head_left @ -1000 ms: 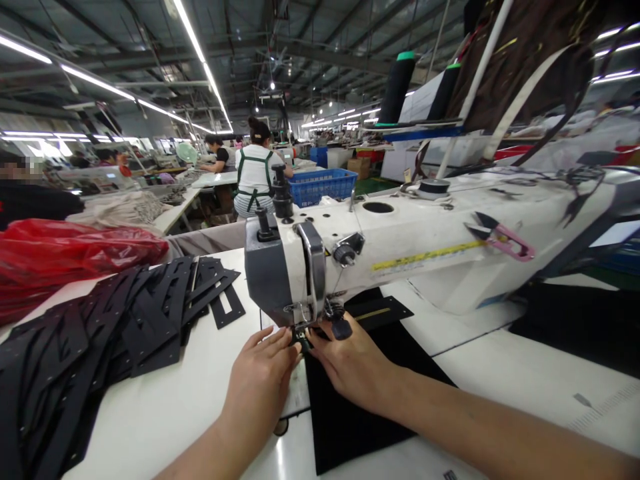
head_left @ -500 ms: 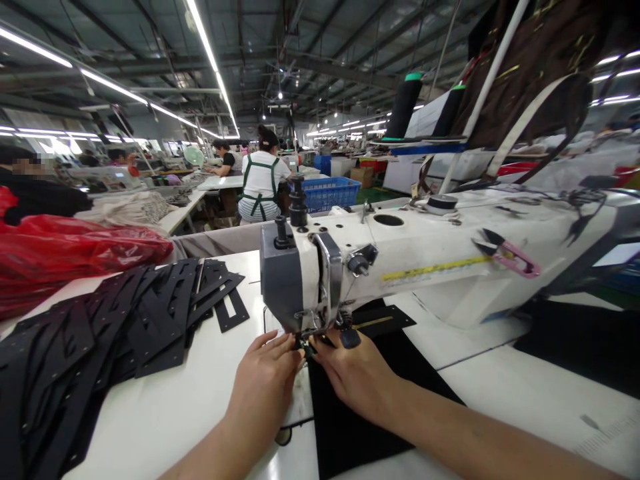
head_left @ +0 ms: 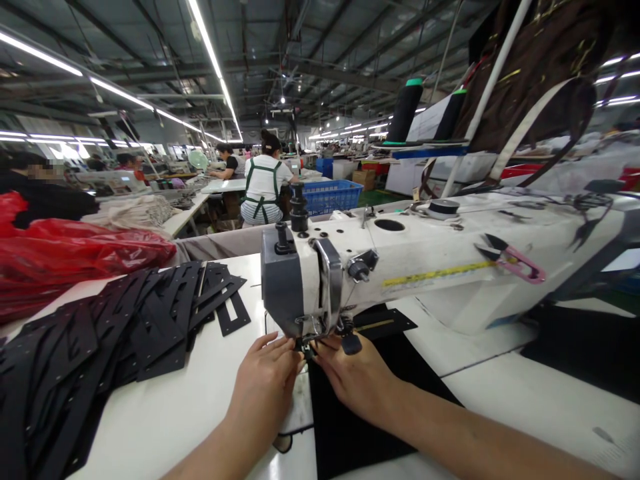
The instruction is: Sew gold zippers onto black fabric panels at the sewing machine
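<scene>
At the needle of a white sewing machine (head_left: pixel 425 260), a flat black fabric piece (head_left: pixel 345 427) lies on the bed and runs toward me. My left hand (head_left: pixel 267 377) is just left of the presser foot (head_left: pixel 306 348), fingers together and closed at the fabric's edge; the fingertips are partly hidden. Opposite it, my right hand (head_left: pixel 355 370) rests on the fabric with bent fingers pressed close to the foot. The machine head hides part of these fingers. Behind the needle, a black strip with a yellowish line (head_left: pixel 377 325) lies over the fabric.
Left on the white table (head_left: pixel 165 413) lies a pile of black cut-out pieces (head_left: pixel 145 320), with a red plastic bag (head_left: pixel 85 257) behind. Pink-handled snips (head_left: pixel 520 261) sit on the machine arm. More black fabric (head_left: pixel 590 347) lies right. A person (head_left: pixel 263 180) sits ahead near a blue basket (head_left: pixel 333 195).
The view has shifted slightly, so the surroundings appear a little lower and further right. Both hands keep nearly the same place beside the presser foot, with no clear movement of the fabric.
</scene>
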Motion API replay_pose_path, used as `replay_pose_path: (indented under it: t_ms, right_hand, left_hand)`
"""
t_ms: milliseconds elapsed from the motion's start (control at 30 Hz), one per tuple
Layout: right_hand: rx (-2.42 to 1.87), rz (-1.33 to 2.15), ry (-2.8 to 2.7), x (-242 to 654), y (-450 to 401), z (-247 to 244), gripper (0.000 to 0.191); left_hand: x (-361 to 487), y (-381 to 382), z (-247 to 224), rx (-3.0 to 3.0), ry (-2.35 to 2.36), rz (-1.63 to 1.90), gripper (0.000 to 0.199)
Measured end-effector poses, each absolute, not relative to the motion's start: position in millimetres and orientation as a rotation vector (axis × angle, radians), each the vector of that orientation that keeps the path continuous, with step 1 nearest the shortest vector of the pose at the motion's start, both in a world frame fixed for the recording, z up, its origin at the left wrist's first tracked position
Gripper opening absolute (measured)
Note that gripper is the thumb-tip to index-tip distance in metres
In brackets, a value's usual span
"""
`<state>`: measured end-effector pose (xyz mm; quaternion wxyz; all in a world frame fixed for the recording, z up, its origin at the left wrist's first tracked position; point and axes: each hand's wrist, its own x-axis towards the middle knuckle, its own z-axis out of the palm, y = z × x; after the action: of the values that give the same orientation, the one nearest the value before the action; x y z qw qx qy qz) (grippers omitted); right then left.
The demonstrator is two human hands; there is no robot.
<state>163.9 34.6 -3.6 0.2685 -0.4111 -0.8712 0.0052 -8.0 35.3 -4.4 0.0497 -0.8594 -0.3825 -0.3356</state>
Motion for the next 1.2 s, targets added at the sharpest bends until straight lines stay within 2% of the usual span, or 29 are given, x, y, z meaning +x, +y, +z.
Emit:
replay_pose_path:
  t_ms: [500,833,933,1067,1200]
  right_hand:
    - [-1.059,0.128,-2.266,166.6,32.5,-9.8,0.023]
    - [-1.183,0.015,-2.265,165.2,32.6,-18.9,0.019]
    - [-1.249,-0.061,-2.297,170.0,20.3,-24.2,0.034]
    - [-1.200,-0.244,-2.355,175.6,-15.2,-32.4,0.061]
    - [-1.123,-0.261,-2.374,185.5,-49.0,-24.2,0.058]
  left_hand:
    - [-8.3,29.7,-4.4,-2.643,-1.126,-1.024,0.020]
    - [-11.7,31.3,-3.2,-2.664,-1.209,-1.032,0.021]
    - [-15.8,18.4,0.2,-2.640,-1.298,-0.919,0.022]
    - [-17.2,-12.2,-2.6,-2.552,-1.430,-0.656,0.039]
    - [-11.2,-37.9,-9.2,-2.608,-1.396,-0.570,0.053]
